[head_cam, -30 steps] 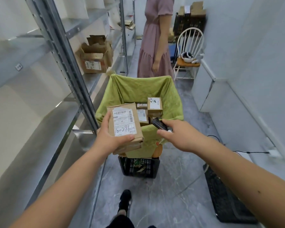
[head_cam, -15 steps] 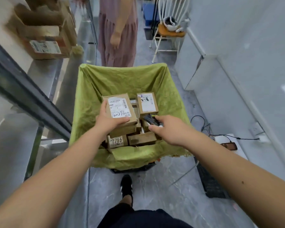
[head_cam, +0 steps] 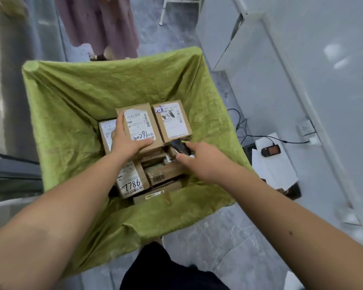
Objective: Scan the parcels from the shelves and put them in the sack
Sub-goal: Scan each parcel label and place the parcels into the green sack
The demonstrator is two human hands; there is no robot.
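Down inside the green sack (head_cam: 67, 105), on the pile, the parcel (head_cam: 139, 127) lies with its long axis running near to far. Left hand (head_cam: 126, 141) grasps its near-left edge; right hand (head_cam: 205, 162), just right, clenches the dark scanner (head_cam: 179, 146). Letting go looks like the remaining move.

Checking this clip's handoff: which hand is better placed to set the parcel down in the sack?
Left. The left hand already grips the parcel low inside the green sack, above the other boxes. The right hand holds the scanner.
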